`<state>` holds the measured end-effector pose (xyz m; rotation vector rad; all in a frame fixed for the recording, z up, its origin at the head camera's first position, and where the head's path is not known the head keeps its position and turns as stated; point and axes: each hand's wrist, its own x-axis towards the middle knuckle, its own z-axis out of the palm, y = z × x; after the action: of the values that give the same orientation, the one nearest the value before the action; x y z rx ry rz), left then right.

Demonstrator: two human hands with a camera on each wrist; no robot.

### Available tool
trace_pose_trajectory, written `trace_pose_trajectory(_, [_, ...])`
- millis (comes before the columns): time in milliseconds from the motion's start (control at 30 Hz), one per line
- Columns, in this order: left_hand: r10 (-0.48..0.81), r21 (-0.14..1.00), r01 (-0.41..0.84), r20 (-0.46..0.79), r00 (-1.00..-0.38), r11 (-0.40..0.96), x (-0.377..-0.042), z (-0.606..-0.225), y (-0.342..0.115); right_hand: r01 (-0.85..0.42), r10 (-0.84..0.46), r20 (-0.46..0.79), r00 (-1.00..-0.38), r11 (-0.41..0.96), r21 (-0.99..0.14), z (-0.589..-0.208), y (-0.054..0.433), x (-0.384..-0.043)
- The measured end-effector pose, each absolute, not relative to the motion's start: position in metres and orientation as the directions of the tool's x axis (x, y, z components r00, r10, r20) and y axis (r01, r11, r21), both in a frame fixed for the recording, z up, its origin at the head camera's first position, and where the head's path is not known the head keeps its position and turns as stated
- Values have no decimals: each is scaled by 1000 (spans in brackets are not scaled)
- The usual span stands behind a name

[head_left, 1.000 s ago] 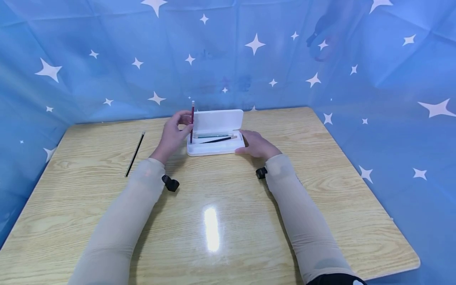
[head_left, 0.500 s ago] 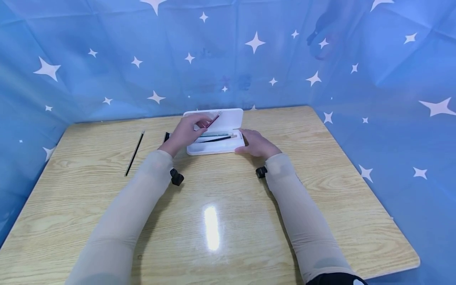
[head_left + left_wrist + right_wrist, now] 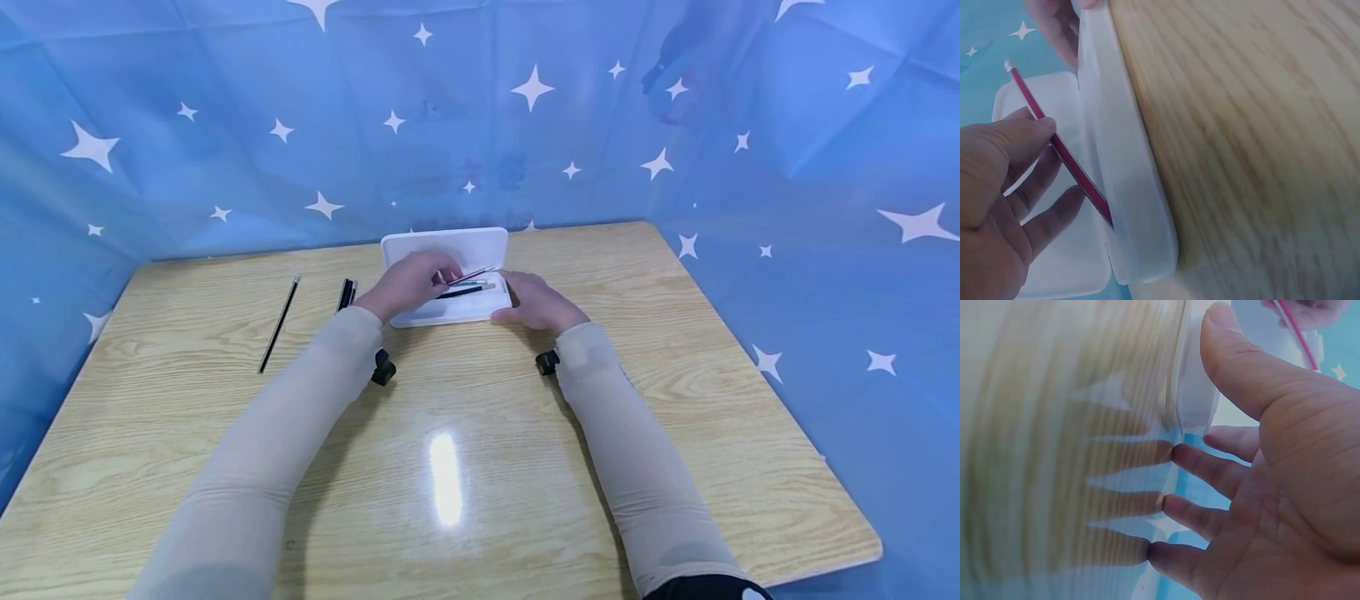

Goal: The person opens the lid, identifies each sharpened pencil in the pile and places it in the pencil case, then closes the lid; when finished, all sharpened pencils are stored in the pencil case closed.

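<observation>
My left hand (image 3: 411, 283) pinches a red pencil (image 3: 1075, 165) between thumb and fingers, above the open white pencil case (image 3: 450, 313). The pencil slants, its eraser end pointing right in the head view; in the left wrist view its lower end passes behind the case's front wall. Inside the case lie a black pencil (image 3: 463, 292) and a teal one (image 3: 472, 282), partly hidden by the left hand. My right hand (image 3: 542, 303) rests at the case's right end, thumb (image 3: 1229, 344) against its front corner, the other fingers spread and fairly straight, tips down on the table.
The case's lid (image 3: 450, 242) stands raised at the back, close to the blue star-patterned cloth (image 3: 465, 108). On the wooden table (image 3: 480, 400), a dark pencil (image 3: 279, 325) lies at left. More dark pencils (image 3: 346, 293) lie beside the left wrist, partly covered by it.
My left hand has moved right over the case, and the red pencil has tipped from upright to nearly flat. More dark pencils on the table now show. The right hand stays in place.
</observation>
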<state>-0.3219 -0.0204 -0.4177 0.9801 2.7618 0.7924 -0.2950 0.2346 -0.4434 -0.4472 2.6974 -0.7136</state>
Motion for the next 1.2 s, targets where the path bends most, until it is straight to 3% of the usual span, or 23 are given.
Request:
trace_pose_trajectory(500, [621, 518, 567, 84, -779, 640, -312, -408, -33, -241, -397, -183, -899, 800, -550, -441, 229, -296])
trace_pose_trajectory(933, [545, 642, 470, 96, -833, 606, -307, -400, -84, -234, -384, -187, -904, 812, -535, -443, 234, -294])
trace_pose_trajectory(1200, [450, 631, 401, 91, -888, 664, -303, -400, -116, -240, -390, -178, -903, 803, -546, -445, 232, -295])
